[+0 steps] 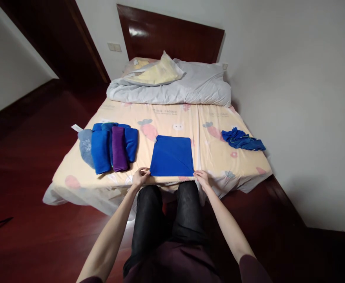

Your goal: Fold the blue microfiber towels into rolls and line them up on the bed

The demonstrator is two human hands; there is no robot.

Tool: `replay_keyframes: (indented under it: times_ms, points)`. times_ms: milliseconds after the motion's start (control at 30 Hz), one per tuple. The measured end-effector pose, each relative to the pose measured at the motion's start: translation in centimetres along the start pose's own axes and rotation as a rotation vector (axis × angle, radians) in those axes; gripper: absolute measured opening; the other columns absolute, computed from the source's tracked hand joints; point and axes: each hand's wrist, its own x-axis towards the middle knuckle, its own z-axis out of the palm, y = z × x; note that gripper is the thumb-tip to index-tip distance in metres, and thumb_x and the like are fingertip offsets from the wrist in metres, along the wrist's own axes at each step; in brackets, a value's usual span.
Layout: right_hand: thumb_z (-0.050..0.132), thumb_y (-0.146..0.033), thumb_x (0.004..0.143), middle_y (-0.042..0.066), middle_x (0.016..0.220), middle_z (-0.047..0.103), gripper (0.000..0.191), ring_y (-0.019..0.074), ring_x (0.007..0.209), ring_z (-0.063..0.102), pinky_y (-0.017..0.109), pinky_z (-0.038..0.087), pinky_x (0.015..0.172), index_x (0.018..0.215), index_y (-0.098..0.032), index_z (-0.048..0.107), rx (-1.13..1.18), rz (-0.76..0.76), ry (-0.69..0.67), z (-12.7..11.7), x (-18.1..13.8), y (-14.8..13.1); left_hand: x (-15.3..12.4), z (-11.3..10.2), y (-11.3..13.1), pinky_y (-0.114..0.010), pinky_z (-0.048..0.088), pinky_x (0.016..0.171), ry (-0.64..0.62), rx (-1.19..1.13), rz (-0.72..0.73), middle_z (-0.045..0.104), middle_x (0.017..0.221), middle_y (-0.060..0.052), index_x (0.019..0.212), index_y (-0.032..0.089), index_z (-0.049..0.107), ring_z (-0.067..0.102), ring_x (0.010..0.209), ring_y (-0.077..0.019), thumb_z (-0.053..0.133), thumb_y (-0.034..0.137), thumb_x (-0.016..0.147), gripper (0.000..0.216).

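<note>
A blue towel (pixel 172 156) lies flat on the bed in a near-square shape, with a faint diagonal crease and a small pale tag at its far left corner. My left hand (pixel 141 177) pinches its near left corner. At the near right corner, my right hand (pixel 201 177) is closed on the cloth with thumb and fingers. To the left sits a pile of rolled or folded towels, among them a blue one (pixel 101 151), a purple one (pixel 119 149) and a grey-blue one (pixel 86 147). A crumpled blue cloth (pixel 243 139) lies toward the right edge of the bed.
The bed has a peach sheet (pixel 172 118) with carrot prints, hanging over its near edge. A grey quilt (pixel 166 92) and a pale yellow pillow (pixel 160 72) lie by the dark wooden headboard (pixel 172 33). A white wall (pixel 302 118) stands along the right.
</note>
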Motion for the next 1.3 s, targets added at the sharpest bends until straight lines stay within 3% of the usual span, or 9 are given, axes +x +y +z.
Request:
replay_keyframes:
  times_ms: [200,467,667,833,933,1067,1300]
  points:
    - [0.091,-0.06,0.043,0.002,0.073,0.071,0.061,0.0126,0.057,0.054,0.023,0.037,0.048,0.077,-0.02,0.061,-0.028,0.035,0.024,-0.7,-0.2,0.8,-0.1,-1.2,-2.3,-0.032,0.057,0.074,-0.068,-0.054,0.007,0.076,0.079,-0.005,0.099,0.02,0.06,0.075,0.084,-0.0255,0.083,0.054,0.061,0.056]
    - [0.089,-0.054,0.046,0.005,0.081,0.074,0.055,0.0151,0.063,0.06,0.022,0.039,0.049,0.082,-0.02,0.066,-0.086,0.044,-0.014,-1.0,-0.5,0.5,0.1,-1.2,-2.0,-0.034,0.059,0.077,-0.156,0.116,0.038,0.079,0.086,-0.006,0.104,0.021,0.063,0.077,0.094,-0.0297,0.081,0.056,0.06,0.059]
    - [0.093,-0.05,0.045,0.001,0.07,0.069,0.054,0.0125,0.059,0.056,0.02,0.035,0.047,0.081,-0.019,0.067,-0.129,0.093,-0.034,-2.1,-1.2,-0.2,-0.8,-2.9,-3.6,-0.041,0.059,0.09,-0.255,0.062,0.014,0.081,0.085,-0.006,0.105,0.021,0.063,0.078,0.098,-0.033,0.086,0.062,0.052,0.071]
    - [0.095,-0.05,0.044,0.0,0.07,0.069,0.058,0.0093,0.054,0.049,0.02,0.031,0.045,0.084,-0.019,0.067,-0.057,0.144,-0.034,-1.4,-0.8,-1.1,-0.5,-2.9,-2.8,-0.037,0.06,0.082,-0.263,0.006,-0.039,0.081,0.086,-0.008,0.104,0.02,0.065,0.079,0.094,-0.0313,0.09,0.065,0.047,0.077]
    - [0.094,-0.049,0.044,-0.001,0.067,0.067,0.057,0.0085,0.052,0.046,0.021,0.031,0.045,0.083,-0.019,0.066,-0.058,0.152,-0.022,-0.3,0.4,-2.0,0.9,-2.2,-1.3,-0.033,0.059,0.076,-0.225,0.007,-0.055,0.081,0.084,-0.009,0.099,0.02,0.068,0.078,0.09,-0.0298,0.092,0.063,0.045,0.074]
    - [0.094,-0.044,0.044,0.003,0.075,0.071,0.054,0.0123,0.061,0.056,0.021,0.036,0.049,0.083,-0.019,0.066,-0.105,0.179,0.024,1.4,2.9,-3.3,3.9,-1.0,0.6,-0.031,0.057,0.073,-0.173,0.059,-0.076,0.08,0.08,-0.008,0.093,0.02,0.07,0.077,0.087,-0.0286,0.095,0.057,0.044,0.067]
    - [0.095,-0.042,0.05,0.005,0.081,0.074,0.049,0.0176,0.072,0.065,0.024,0.044,0.055,0.081,-0.02,0.063,-0.196,0.136,0.03,4.9,10.5,-5.3,12.2,1.4,3.1,-0.029,0.055,0.073,-0.136,0.032,-0.081,0.08,0.087,-0.01,0.103,0.017,0.072,0.075,0.086,-0.0258,0.095,0.048,0.049,0.067]
